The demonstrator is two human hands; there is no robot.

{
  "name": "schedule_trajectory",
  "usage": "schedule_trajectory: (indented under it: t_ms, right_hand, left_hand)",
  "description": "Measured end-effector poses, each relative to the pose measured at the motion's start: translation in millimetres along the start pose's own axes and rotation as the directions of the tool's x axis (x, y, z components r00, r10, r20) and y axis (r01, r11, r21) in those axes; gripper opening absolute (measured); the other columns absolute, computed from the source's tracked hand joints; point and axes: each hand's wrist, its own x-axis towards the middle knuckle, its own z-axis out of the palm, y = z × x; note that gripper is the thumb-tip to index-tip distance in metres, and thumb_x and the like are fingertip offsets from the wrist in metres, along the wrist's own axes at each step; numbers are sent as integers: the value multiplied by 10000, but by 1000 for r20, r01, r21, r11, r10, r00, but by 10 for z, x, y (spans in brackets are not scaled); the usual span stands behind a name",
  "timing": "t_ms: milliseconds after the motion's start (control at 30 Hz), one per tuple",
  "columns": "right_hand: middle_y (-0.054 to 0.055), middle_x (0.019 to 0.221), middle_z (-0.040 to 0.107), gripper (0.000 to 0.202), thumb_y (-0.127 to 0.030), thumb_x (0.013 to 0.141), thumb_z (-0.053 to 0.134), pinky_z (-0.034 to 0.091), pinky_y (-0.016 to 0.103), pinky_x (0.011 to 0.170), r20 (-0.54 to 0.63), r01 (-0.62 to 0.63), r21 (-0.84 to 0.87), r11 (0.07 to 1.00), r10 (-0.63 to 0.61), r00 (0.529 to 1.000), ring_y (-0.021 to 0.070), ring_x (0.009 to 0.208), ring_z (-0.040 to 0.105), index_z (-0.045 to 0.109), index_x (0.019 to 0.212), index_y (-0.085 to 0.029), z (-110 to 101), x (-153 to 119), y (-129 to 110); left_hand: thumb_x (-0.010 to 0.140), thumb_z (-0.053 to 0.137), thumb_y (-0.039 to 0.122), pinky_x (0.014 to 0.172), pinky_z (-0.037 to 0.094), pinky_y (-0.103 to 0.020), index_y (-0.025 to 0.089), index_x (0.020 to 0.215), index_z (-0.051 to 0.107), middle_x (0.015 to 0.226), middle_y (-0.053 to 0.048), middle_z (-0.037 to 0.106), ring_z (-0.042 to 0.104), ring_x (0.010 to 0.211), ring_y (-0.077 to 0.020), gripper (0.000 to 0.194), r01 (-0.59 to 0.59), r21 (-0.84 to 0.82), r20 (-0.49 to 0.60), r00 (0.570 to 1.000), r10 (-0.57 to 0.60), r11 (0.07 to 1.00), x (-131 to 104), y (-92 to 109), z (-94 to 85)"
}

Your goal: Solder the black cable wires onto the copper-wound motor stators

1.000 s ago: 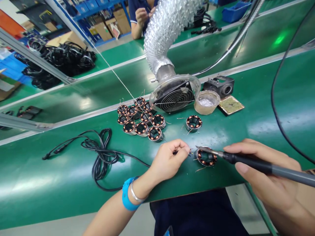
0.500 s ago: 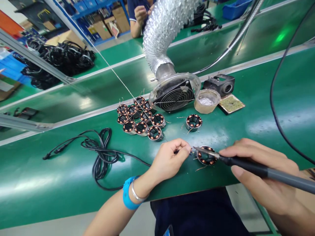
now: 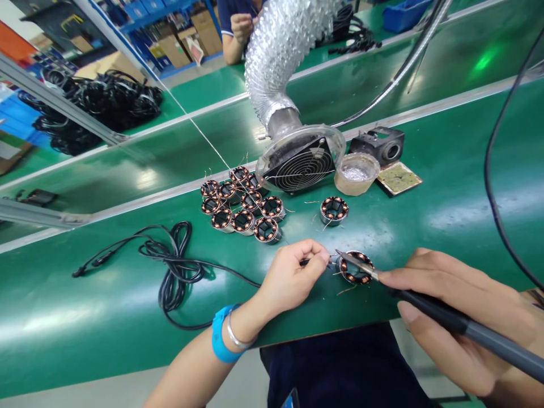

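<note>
My left hand (image 3: 295,272) pinches the end of a black cable (image 3: 232,272) just left of a ring-shaped copper-wound coil (image 3: 356,276) on the green bench. My right hand (image 3: 459,317) holds a soldering iron (image 3: 442,311), its metal tip passing over the coil's upper edge towards my left fingertips. Thin wires stick out from this coil. Another coil (image 3: 334,211) sits behind it. Farther left is a group of several similar coils (image 3: 243,221). The rest of the black cable lies looped on the bench to the left of my left wrist.
A fan (image 3: 302,166) on a silver duct (image 3: 276,56) stands behind the coils. Right of it are a round tub (image 3: 357,174), a black stand (image 3: 378,146) and a square pad (image 3: 399,178). A dark cord hangs at the right. Across the bench, a person's hand (image 3: 242,25) shows.
My right hand has shifted slightly, and the iron's tip has risen a little away from my left fingertips. My left hand has stayed in place.
</note>
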Motion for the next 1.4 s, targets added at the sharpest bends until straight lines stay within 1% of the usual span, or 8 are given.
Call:
schedule_trajectory:
  t_ms: [300, 567, 700, 867, 1000, 1100, 1200, 1400]
  right_hand:
    - [57, 769, 618, 293, -56, 827, 551, 493, 291, 491, -64, 25, 58, 998, -21, 998, 149, 606, 586, 698, 1052, -172, 82, -34, 96]
    - [58, 784, 634, 321, -62, 837, 551, 527, 322, 529, -7, -45, 22, 999, 45, 999, 178, 636, 619, 678, 1089, -213, 1, -12, -5]
    - [48, 778, 643, 320, -58, 831, 562, 534, 313, 538, -6, 7, 7, 1000, -7, 1000, 171, 633, 630, 683, 1089, -204, -40, 29, -2]
    - [49, 853, 686, 393, -110, 862, 611, 540, 331, 546, -125, 28, -52, 998, -35, 992, 195, 677, 651, 676, 1224, -246, 31, -7, 61]
    - [10, 919, 742, 549, -49, 884, 635, 561, 250, 558, -235, 20, -39, 999, -29, 972, 130, 614, 663, 602, 1385, -271, 193, -28, 162]
    - [1, 924, 751, 423, -13, 892, 636, 581, 210, 683, -101, 90, -65, 994, -96, 990, 109, 670, 693, 652, 1254, -231, 312, 57, 240]
    - [6, 866, 719, 267, -45, 924, 589, 558, 235, 674, 19, 158, -75, 985, -157, 987, 120, 697, 679, 652, 1133, -198, 424, 171, 297]
    - [-14, 750, 645, 273, -34, 928, 519, 492, 230, 584, 32, 219, -128, 967, -216, 976, 107, 608, 596, 635, 1109, -201, 491, 210, 295]
  left_hand:
    - [926, 563, 384, 549, 287, -231, 153, 810, 630, 632, 48, 463, 380, 579, -89, 267, 2, 3, -6, 1000, -2, 1000, 6, -13, -9]
    - [924, 563, 376, 552, 294, -227, 154, 811, 634, 634, 48, 469, 386, 584, -91, 259, -1, -3, -12, 1000, 0, 1000, 8, -1, -2]
    - [926, 562, 370, 558, 301, -226, 154, 807, 628, 640, 47, 475, 390, 589, -91, 255, 1, -2, -14, 1000, -1, 1000, 5, -4, 0]
    - [933, 564, 376, 563, 307, -222, 154, 817, 632, 649, 44, 488, 401, 596, -93, 260, -4, -4, -10, 1000, 4, 1000, 5, -6, -1]
    - [935, 560, 371, 570, 313, -222, 158, 814, 618, 655, 44, 485, 399, 601, -95, 252, -4, -4, -10, 1000, 4, 1000, 11, -9, -2]
    - [934, 552, 343, 577, 310, -227, 163, 807, 595, 658, 45, 478, 394, 606, -98, 225, -12, -25, 15, 1000, 12, 1000, 20, -30, -7]
    - [949, 540, 373, 582, 304, -237, 168, 793, 568, 664, 44, 469, 379, 613, -102, 260, -40, -58, 74, 996, 44, 998, 27, -51, -30]
    - [975, 526, 371, 649, 357, -249, 178, 824, 559, 752, 18, 545, 457, 692, -124, 248, -129, 64, 162, 980, 117, 990, -1, 17, -116]
